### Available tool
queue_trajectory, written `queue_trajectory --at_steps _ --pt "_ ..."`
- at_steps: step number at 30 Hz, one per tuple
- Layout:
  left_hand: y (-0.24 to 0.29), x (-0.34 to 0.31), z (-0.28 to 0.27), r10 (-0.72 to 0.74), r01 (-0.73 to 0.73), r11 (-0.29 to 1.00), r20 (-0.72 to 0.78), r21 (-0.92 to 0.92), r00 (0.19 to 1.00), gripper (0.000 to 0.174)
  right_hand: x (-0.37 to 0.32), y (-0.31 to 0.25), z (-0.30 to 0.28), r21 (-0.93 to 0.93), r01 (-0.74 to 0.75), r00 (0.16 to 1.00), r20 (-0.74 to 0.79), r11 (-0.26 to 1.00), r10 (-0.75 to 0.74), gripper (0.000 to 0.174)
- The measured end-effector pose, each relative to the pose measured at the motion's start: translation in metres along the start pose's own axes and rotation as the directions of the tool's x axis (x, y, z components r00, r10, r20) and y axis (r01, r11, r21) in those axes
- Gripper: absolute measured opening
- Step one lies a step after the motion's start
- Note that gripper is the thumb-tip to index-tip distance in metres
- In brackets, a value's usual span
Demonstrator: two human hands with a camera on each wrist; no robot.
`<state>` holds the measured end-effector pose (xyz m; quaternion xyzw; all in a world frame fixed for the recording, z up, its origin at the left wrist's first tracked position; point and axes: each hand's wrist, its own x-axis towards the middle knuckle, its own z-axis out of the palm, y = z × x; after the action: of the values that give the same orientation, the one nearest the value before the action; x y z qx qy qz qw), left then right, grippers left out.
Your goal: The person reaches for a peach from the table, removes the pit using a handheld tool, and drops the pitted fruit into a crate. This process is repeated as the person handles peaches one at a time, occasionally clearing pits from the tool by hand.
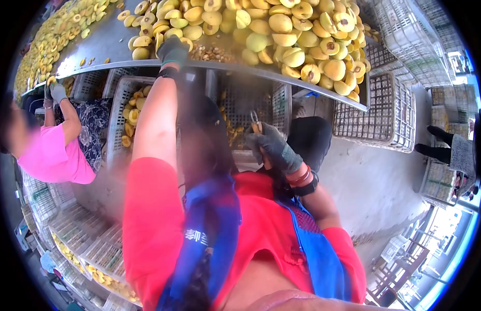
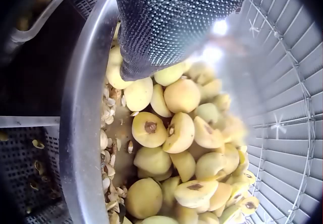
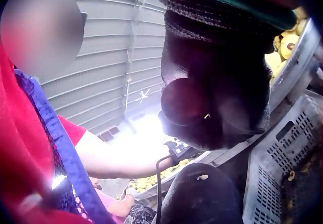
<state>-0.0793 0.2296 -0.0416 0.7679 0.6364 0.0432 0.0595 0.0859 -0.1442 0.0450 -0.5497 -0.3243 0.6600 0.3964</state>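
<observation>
My left hand (image 1: 173, 51), in a dark knit glove, reaches over the metal table's near edge to the halved yellow stone fruit (image 1: 282, 23). In the left wrist view the glove (image 2: 166, 24) overlaps the fruit halves (image 2: 151, 128), some with brown pits or hollows showing; its fingertips are hidden. My right hand (image 1: 277, 147), also gloved, grips a pitting tool (image 1: 256, 124) by its wooden handle, the narrow metal tip pointing up towards the table. In the right wrist view the dark glove (image 3: 212, 82) fills the upper middle, its fingers curled.
Small pit pieces (image 2: 108, 158) lie along the table's raised metal rim (image 2: 81, 108). Crates (image 1: 129, 85) holding fruit pieces stand beneath the table, by my knees. A white crate stack (image 1: 375, 114) is at the right. Another person (image 1: 56, 150) in pink works at the left.
</observation>
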Motion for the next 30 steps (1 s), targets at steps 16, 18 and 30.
queue_trajectory --at_steps 16,18,30 --pt "0.049 -0.16 -0.058 0.359 -0.23 0.291 -0.117 -0.929 0.926 0.041 0.007 -0.033 0.023 -0.135 0.121 0.956 -0.25 0.983 -0.152 0.015" --pt "0.061 -0.189 -0.073 0.387 -0.111 0.263 0.0 -0.958 0.922 0.039 0.008 -0.034 0.023 -0.241 0.216 0.925 -0.26 0.946 -0.277 0.017" --pt "0.103 -0.264 -0.084 0.414 -0.244 0.004 -0.221 -0.97 0.883 0.041 -0.006 -0.011 0.022 -0.202 0.358 0.862 -0.303 0.911 -0.406 0.02"
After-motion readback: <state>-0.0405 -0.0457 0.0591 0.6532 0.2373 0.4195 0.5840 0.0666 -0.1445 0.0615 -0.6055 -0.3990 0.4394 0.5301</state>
